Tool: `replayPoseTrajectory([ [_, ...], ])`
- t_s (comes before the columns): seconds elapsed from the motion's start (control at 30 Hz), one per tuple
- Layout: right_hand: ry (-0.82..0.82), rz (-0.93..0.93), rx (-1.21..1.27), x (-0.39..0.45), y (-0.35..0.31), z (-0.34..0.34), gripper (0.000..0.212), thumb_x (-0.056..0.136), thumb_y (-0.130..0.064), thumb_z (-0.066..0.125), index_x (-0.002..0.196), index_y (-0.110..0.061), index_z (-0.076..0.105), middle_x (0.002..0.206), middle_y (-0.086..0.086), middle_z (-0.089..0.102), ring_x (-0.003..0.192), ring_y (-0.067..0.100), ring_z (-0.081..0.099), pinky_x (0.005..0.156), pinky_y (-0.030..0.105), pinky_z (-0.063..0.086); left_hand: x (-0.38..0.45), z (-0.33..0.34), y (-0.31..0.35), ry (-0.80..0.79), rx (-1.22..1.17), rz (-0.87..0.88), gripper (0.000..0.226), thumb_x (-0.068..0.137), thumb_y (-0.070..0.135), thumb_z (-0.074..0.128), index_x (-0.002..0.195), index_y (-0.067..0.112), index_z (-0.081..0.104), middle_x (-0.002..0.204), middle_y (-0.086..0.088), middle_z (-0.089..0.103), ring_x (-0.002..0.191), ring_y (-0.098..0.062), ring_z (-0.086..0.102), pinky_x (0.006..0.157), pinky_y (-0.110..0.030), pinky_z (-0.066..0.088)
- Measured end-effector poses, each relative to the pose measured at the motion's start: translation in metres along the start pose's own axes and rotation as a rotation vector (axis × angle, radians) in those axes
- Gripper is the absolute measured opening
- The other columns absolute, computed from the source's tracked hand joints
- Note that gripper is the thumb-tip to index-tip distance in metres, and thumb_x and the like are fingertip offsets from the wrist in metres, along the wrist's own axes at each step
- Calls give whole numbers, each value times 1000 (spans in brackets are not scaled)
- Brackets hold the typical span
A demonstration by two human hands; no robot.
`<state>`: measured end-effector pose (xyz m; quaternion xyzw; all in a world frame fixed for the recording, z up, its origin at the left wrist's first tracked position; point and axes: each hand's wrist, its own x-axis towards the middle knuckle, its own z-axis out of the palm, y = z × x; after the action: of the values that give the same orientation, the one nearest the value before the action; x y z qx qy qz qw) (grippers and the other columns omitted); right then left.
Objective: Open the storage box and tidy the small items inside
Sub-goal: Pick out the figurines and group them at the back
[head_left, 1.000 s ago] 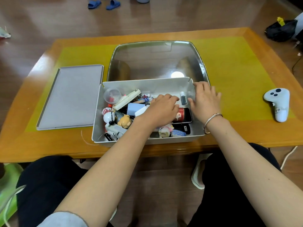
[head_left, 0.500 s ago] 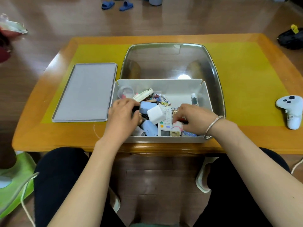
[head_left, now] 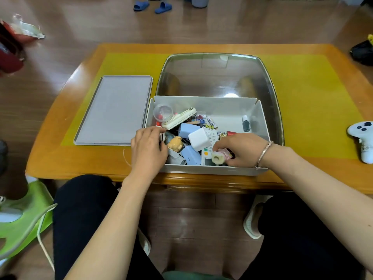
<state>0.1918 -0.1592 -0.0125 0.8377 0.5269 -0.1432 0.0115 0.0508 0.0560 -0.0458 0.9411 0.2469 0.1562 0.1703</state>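
The white storage box [head_left: 203, 106] stands open, crowded with small items [head_left: 198, 138], at the near edge of the wooden counter [head_left: 314, 170], its grey lid [head_left: 115, 110] lying just left. The left hand [head_left: 148, 147], fingers curled, reaches in at the left wall; what it holds I cannot tell. The right hand [head_left: 240, 149] pinches a small cream roll [head_left: 217, 158] near the front wall.

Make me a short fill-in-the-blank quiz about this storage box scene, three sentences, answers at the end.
1. The grey lid lies flat on the table, to the ____ of the storage box.
2. The bracelet is worn on the person's ____ wrist.
3. The white game controller lies ____ the box, on the table.

Missing words: left; right; outside
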Motion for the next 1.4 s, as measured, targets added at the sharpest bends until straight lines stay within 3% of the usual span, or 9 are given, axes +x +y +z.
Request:
replayPoseTrajectory([
  [0.23, 437, 190, 309, -12, 10, -7, 33, 88, -36, 45, 115, -25, 60, 92, 1, 60, 88, 24, 57, 71, 35, 45, 7, -6, -8, -131, 110, 78, 53, 82, 13, 58, 133, 24, 47, 139, 3, 43, 126, -20, 36, 97, -39, 27],
  [0.4, 375, 355, 488, -5, 25, 12, 42, 97, -29, 47, 136, -14, 43, 122, 15, 53, 115, 29, 48, 96, 32, 34, 17, -14, -16, -185, 182, 122, 57, 83, 6, 55, 134, 27, 47, 141, 7, 42, 126, -15, 39, 86, -34, 21],
  [0.5, 329, 374, 572, -1, 20, 18, 37, 97, -29, 46, 133, -17, 45, 116, 6, 56, 109, 26, 53, 88, 31, 38, 24, -17, -15, -288, 233, 142, 65, 81, 4, 52, 139, 30, 41, 146, 8, 38, 129, -15, 35, 87, -36, 21],
  [0.63, 388, 354, 745, 0, 9, 23, 23, 93, -35, 52, 116, -29, 50, 76, -7, 53, 73, 13, 53, 61, 24, 38, 29, -15, -13, -336, 304, 172, 60, 85, 11, 56, 139, 34, 41, 150, 5, 31, 132, -19, 31, 93, -40, 23],
  [0.77, 461, 376, 856, -1, 7, 24, 22, 90, -31, 60, 110, -23, 56, 91, 4, 62, 83, 22, 58, 71, 33, 52, 31, -12, -11, -299, 316, 208, 57, 84, 8, 57, 133, 35, 50, 140, 2, 40, 124, -21, 35, 85, -36, 20],
  [0.9, 475, 382, 864, -3, 9, 25, 20, 89, -32, 60, 110, -29, 59, 90, -6, 57, 83, 15, 54, 61, 21, 43, 32, -10, -11, -254, 269, 224, 42, 85, 10, 57, 122, 32, 58, 131, 4, 48, 115, -22, 41, 79, -31, 16],
  [1.2, 546, 465, 904, -5, 12, 26, 29, 76, -28, 76, 99, -22, 59, 92, -4, 65, 85, 10, 60, 74, 24, 51, 22, -16, -3, 98, -187, 82, 18, 91, 30, 62, 107, 24, 56, 106, 5, 61, 93, -12, 55, 78, -30, 31],
  [1.3, 557, 474, 939, -7, 11, 23, 24, 76, -30, 76, 94, -23, 63, 90, -4, 66, 81, 14, 62, 74, 27, 54, 26, -25, 9, 104, -532, -49, 22, 84, 31, 71, 98, 24, 56, 93, 12, 60, 78, 2, 55, 65, -7, 41],
  [1.4, 577, 419, 1047, -11, 9, 20, 12, 81, -29, 71, 89, -22, 66, 83, -2, 69, 65, 13, 65, 63, 26, 55, 31, -25, 24, 53, -709, -103, 21, 83, 27, 72, 96, 25, 55, 95, 15, 62, 79, 1, 57, 67, -12, 47],
])
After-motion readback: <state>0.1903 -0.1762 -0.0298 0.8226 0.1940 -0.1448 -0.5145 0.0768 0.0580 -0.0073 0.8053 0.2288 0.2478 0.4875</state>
